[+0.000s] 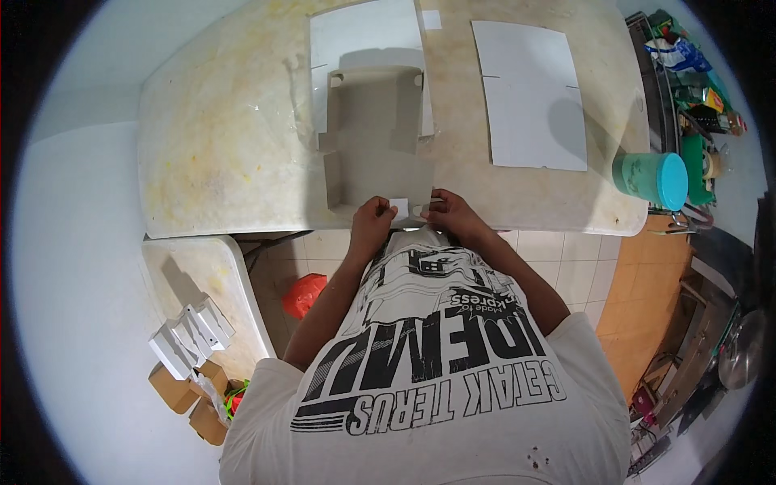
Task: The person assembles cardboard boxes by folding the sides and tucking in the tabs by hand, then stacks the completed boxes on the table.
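A half-folded cardboard box (376, 121), grey inside with raised side walls and its lid part stretched away from me, lies at the table's front edge. At its near end, my left hand (374, 218) pinches the edge beside a small white flap (399, 208). My right hand (449, 213) has closed its fingers on the near right corner of the same box. Both forearms reach in from below. Beneath the far part of the box, a flat white cardboard sheet (364, 36) is partly covered.
Another flat white sheet (529, 97) with slits lies on the right of the stained table (226, 145). A turquoise-lidded tub (651, 179) stands at the right edge, near a crowded rack. Folded white cardboard pieces (190, 335) rest on a lower table; a red bag (305, 296) is on the floor.
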`<state>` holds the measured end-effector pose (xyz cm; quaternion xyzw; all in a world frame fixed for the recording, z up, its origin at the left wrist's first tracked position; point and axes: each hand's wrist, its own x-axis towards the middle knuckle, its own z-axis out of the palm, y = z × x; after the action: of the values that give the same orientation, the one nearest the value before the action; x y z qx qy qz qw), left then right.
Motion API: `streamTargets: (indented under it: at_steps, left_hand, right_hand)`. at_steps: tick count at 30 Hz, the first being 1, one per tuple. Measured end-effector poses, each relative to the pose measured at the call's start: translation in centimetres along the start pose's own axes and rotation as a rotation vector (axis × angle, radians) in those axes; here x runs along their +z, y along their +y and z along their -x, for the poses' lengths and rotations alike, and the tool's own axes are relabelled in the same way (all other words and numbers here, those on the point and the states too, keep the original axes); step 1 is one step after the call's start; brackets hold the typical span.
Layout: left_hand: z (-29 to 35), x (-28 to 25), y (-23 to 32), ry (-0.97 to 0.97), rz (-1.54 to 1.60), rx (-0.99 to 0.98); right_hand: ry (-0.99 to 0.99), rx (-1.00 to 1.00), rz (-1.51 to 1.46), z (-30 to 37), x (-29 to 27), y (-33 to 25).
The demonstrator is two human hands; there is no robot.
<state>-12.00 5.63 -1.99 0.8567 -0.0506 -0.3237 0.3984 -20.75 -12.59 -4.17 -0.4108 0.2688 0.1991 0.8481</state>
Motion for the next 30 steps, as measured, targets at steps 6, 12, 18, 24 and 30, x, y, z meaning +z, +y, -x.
streamTargets:
  at_steps: [6,12,18,24,30]
  left_hand:
    - [0.8,-1.0,4.0,-0.150,0.074,-0.018]
    - [0.1,-0.9,1.4,-0.299,0.465,-0.163]
    - [0.5,-0.8,2.2,-0.358,0.425,-0.145]
    - [0.0,-1.1,1.1,-0.455,0.508,-0.183]
    - [0.3,-0.9,2.5,-0.444,0.549,-0.146]
  right_hand:
    - [0.027,-0.049,0.171,-0.3,1.1,-1.4]
    - [0.059,-0.160,0.304,-0.6,1.7,-1.4]
    - [0.185,-0.206,0.518,-0.3,2.2,-1.8]
    - [0.175,-0.193,0.477,0.1,2.2,-1.8]
    - [0.249,-0.236,0.597,0.9,3.0,-2.9]
